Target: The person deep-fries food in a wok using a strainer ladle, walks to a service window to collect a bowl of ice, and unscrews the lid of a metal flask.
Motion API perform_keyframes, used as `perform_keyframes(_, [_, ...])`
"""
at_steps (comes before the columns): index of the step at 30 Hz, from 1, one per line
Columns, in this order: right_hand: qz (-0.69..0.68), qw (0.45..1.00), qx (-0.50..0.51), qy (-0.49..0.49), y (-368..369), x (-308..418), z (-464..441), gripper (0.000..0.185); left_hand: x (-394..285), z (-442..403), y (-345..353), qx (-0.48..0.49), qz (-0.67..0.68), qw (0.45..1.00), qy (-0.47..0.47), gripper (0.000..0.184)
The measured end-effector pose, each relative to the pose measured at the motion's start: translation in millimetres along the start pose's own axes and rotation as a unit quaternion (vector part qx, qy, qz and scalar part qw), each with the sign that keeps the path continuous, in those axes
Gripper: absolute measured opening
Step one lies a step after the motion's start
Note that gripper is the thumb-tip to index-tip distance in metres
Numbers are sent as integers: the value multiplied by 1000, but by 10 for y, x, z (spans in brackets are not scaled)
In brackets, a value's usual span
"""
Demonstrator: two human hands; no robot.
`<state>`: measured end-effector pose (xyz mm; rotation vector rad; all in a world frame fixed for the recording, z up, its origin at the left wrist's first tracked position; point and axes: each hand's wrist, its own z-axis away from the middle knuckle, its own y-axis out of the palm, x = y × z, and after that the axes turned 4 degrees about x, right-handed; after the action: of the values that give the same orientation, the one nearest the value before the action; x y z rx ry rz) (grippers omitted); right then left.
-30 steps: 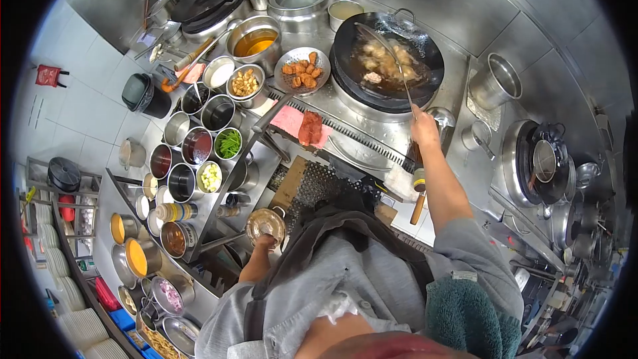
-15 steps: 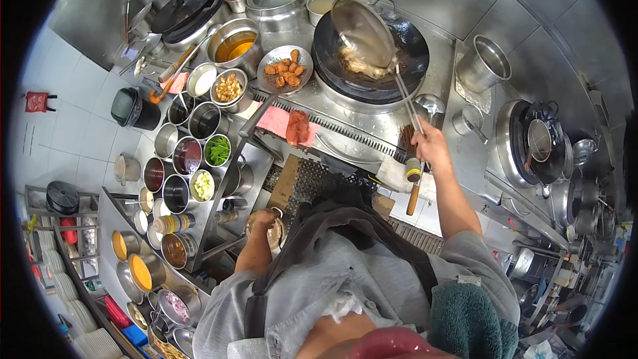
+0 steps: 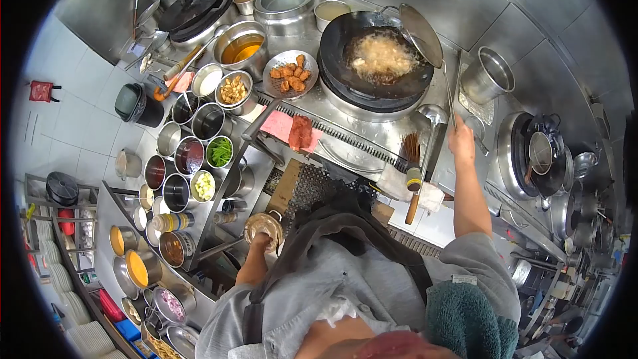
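Note:
My right hand (image 3: 460, 141) is closed round the long thin handle of a round metal skimmer (image 3: 421, 34). The skimmer's head is tilted over the right rim of a black wok (image 3: 337, 50). Inside the wok, pale food (image 3: 382, 55) sits amid bubbling foam. My left hand (image 3: 262, 240) reaches down into a round pan (image 3: 274, 221) with small handles, low beside my apron. Its fingers are hidden there, and the pan's contents are hard to make out. Browned fried pieces (image 3: 290, 76) lie in a perforated strainer (image 3: 269, 86) left of the wok.
A ladle (image 3: 433, 114) and a bamboo brush (image 3: 412, 153) lie right of the wok's front. Several metal pots of sauces and chopped vegetables (image 3: 218, 151) crowd the left side. A tall steel pot (image 3: 488, 74) stands at the right, near a second wok station (image 3: 525, 149).
The skimmer has swung from over the middle of the wok to its right rim, uncovering the bubbling food. My right hand has shifted right; my left hand has lowered into the pan.

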<state>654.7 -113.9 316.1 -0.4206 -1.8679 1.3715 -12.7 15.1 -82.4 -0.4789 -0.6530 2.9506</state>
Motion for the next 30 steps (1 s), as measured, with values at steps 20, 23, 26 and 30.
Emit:
perform_keyframes(20, [-631, 731, 218, 145, 1070, 998, -219, 12, -425, 752, -59, -19, 420, 897, -136, 37])
perform_keyframes(23, [-618, 746, 215, 122, 818, 865, -86, 15, -331, 670, -58, -8, 399, 904, -155, 25])
perform_keyframes(26, [-587, 773, 214, 109, 586, 781, 56, 28, -437, 725, -118, -47, 424, 889, -167, 16])
perform_keyframes(30, [-492, 841, 214, 76, 487, 742, 103, 43, -262, 235, 11, -10, 330, 938, -108, 14])
